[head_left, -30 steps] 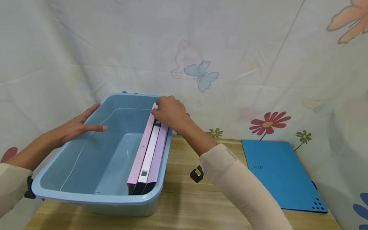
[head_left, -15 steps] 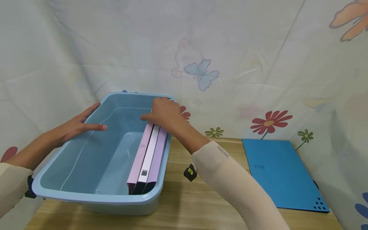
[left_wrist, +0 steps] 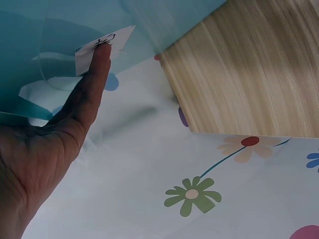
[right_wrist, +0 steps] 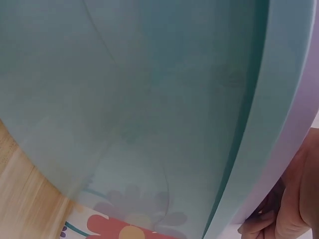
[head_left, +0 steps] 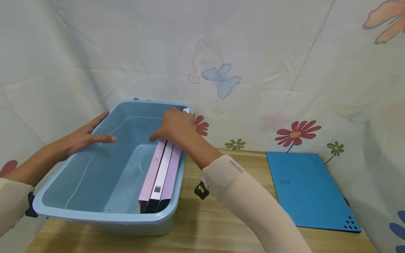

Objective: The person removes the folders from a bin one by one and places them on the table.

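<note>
A large light-blue plastic tub (head_left: 104,218) stands at left in the head view. Along its right inner wall stand three slim boxes on edge: a pink box (head_left: 151,179), a white box (head_left: 162,175) and a lilac box (head_left: 172,175). My right hand (head_left: 177,126) grips over their far ends, thumb on the left side. In the right wrist view its fingers (right_wrist: 259,226) curl at the lilac edge beside the rim. My left hand (head_left: 77,140) rests on the left rim, thumb inside. Its straight fingers touch a white label (left_wrist: 118,47) on the outer wall in the left wrist view.
A blue flat panel (head_left: 307,189) with small holes in one corner lies at right on the wooden table (head_left: 218,218). A pale curtain (head_left: 269,77) printed with flowers hangs close behind the tub.
My right hand has slid from the boxes' far end toward me and left, uncovering the white far tip. My left hand keeps its place on the rim, and the boxes stay put.
</note>
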`<state>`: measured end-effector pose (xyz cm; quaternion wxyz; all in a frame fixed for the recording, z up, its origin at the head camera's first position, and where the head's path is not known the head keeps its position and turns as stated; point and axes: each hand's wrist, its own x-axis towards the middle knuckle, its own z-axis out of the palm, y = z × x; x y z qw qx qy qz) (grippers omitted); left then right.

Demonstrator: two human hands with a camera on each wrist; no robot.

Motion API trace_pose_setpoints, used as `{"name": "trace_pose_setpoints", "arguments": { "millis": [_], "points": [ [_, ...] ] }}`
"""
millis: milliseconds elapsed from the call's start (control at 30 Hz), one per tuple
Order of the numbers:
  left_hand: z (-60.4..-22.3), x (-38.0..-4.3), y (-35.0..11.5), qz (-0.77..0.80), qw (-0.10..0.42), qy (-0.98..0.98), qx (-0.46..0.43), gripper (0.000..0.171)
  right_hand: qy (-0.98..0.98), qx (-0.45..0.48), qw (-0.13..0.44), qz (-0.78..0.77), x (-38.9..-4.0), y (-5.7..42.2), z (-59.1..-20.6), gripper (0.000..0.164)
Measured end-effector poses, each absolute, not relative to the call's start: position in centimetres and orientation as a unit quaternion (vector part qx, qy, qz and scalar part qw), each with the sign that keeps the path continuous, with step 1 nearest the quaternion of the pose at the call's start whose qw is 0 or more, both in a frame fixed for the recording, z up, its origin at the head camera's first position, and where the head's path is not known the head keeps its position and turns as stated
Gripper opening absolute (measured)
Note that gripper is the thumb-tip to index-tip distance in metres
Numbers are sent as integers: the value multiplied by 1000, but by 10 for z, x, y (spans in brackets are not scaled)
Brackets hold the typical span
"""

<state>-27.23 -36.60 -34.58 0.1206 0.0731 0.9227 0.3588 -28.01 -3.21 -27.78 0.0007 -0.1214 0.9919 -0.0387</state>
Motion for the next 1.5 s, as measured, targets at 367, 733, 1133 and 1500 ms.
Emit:
{"name": "trace_pose_setpoints", "arguments": {
  "millis": [367,733,1133,1500],
  "points": [
    [-346,-270,-369,359,123,923,67,119,993,-108,29,-32,-280,-38,-272,44],
    [-346,-270,-367,361,123,922,69,119,989,-119,57,-65,-281,-30,-261,28],
    [-347,-270,-364,363,121,921,71,120,986,-101,79,-107,-283,-24,-249,69],
    [-348,-272,-364,375,127,916,70,119,934,-140,131,-302,-285,-16,-254,122]
  ]
}}
